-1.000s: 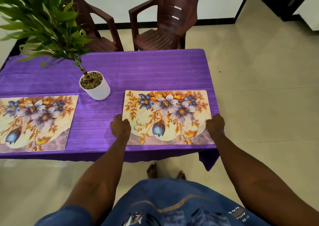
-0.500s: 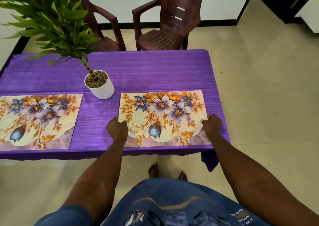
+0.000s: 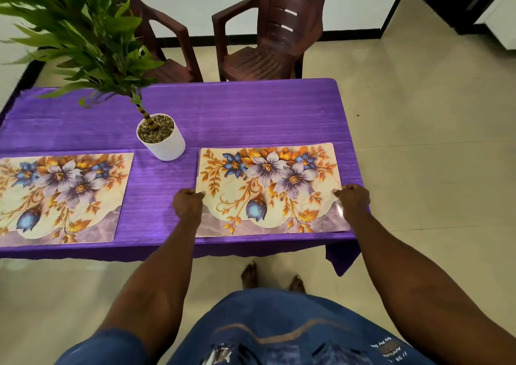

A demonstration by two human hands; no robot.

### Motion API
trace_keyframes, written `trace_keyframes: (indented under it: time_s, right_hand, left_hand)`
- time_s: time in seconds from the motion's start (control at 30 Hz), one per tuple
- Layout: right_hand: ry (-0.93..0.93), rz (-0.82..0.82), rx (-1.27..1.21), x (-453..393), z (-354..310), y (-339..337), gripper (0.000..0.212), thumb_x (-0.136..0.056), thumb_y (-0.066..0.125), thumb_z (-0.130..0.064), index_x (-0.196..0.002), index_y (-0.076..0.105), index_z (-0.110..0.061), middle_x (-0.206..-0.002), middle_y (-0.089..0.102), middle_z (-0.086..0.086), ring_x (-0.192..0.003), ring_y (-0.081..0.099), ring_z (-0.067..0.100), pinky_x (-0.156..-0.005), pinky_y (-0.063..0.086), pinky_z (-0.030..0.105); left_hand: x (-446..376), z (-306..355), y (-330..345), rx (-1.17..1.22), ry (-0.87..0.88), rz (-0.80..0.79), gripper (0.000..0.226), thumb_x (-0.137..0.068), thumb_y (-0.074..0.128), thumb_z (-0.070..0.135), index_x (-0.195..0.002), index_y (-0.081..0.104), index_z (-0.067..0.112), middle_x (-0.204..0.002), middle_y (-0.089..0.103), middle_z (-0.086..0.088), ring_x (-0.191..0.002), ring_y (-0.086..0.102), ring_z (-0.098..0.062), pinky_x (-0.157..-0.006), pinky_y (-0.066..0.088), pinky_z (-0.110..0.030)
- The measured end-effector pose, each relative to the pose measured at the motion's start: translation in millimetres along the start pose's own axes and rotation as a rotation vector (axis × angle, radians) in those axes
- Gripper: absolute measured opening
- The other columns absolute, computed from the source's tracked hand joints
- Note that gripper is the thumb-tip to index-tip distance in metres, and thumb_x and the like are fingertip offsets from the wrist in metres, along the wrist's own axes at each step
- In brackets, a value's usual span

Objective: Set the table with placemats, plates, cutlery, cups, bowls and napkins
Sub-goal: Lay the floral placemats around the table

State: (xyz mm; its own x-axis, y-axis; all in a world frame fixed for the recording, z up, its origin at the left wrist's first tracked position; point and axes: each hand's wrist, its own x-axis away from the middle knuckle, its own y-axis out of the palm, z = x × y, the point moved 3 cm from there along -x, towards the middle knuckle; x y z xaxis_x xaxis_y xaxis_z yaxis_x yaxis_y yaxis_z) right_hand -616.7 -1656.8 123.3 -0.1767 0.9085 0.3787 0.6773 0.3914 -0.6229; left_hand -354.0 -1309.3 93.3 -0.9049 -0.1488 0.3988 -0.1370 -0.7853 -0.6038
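Two floral placemats on the purple-clothed worktop, both squared to its near edge, presumably one for each seat on this side. Left placemat lying flat and untouched, running off the left of the view. Between the two, set a little further back, a white pot with a leafy plant, leaving both places free for plates. Right placemat flat just beside the near edge, with its right end close to the worktop's right corner; held at both short ends, most likely for a last nudge into line with its neighbour.

Left hand curled at the mat's left edge, fingers tucked in and appearing to pinch that edge. Right hand likewise curled round the right edge, knuckles up, with a shiny bit of the mat showing just beside the thumb. Fingertips of both hidden beneath, so depth of grip not clear. Beyond the far edge, two brown chairs. No plates, cutlery, cups, bowls or napkins in view.
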Motion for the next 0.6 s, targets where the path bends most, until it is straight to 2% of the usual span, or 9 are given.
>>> trace_keyframes:
  time_s: [0.13, 0.3, 0.43, 0.5, 0.6]
  right_hand:
    - [-0.012, 0.026, 0.025, 5.1, -1.3, -4.1, 0.033, -0.081, 0.078, -0.014, -0.107, 0.069, 0.004, -0.111, 0.068, 0.019, -0.104, 0.062, 0.035, -0.08, 0.041, 0.029]
    - [-0.031, 0.088, -0.012, 6.8, 1.2, -7.0, 0.026, -0.083, 0.074, -0.01, -0.105, 0.068, 0.003, -0.11, 0.068, 0.02, -0.103, 0.062, 0.037, -0.079, 0.039, 0.028]
    - [-0.063, 0.101, -0.109, 15.3, -8.0, -9.4, 0.022, -0.089, 0.066, -0.007, -0.107, 0.062, 0.005, -0.11, 0.066, 0.019, -0.103, 0.061, 0.033, -0.074, 0.035, 0.024]
    - [-0.091, 0.065, -0.147, 15.8, -10.4, -8.7, 0.022, -0.092, 0.062, -0.007, -0.11, 0.058, 0.005, -0.112, 0.064, 0.019, -0.1, 0.059, 0.03, -0.074, 0.036, 0.024]
    - [-0.087, 0.019, -0.177, 10.1, -6.2, -7.8, 0.022, -0.091, 0.061, -0.007, -0.112, 0.059, 0.0, -0.115, 0.064, 0.016, -0.104, 0.06, 0.031, -0.077, 0.044, 0.03]
  left_hand:
    - [2.5, 4.0, -3.5, -0.042, 0.026, 0.019, 0.024, -0.084, 0.077, 0.018, -0.1, 0.071, 0.002, -0.101, 0.072, -0.015, -0.095, 0.067, -0.031, -0.075, 0.049, -0.033]
    - [4.2, -0.6, -2.8, -0.146, 0.105, 0.027, 0.019, -0.09, 0.068, 0.012, -0.106, 0.074, 0.004, -0.104, 0.073, -0.016, -0.098, 0.067, -0.033, -0.083, 0.052, -0.037]
    - [10.1, -0.2, -1.5, -0.216, 0.17, 0.044, 0.022, -0.092, 0.059, 0.006, -0.108, 0.074, 0.007, -0.106, 0.073, -0.015, -0.097, 0.067, -0.033, -0.076, 0.05, -0.033]
    - [13.1, -1.0, 1.8, -0.274, 0.207, 0.041, 0.023, -0.094, 0.06, 0.013, -0.112, 0.073, 0.008, -0.112, 0.07, -0.016, -0.1, 0.065, -0.034, -0.08, 0.052, -0.037]
    - [20.4, 0.0, 7.0, -0.369, 0.209, 0.041, 0.033, -0.096, 0.058, 0.035, -0.114, 0.069, 0.009, -0.115, 0.064, -0.017, -0.106, 0.059, -0.035, -0.088, 0.05, -0.045]
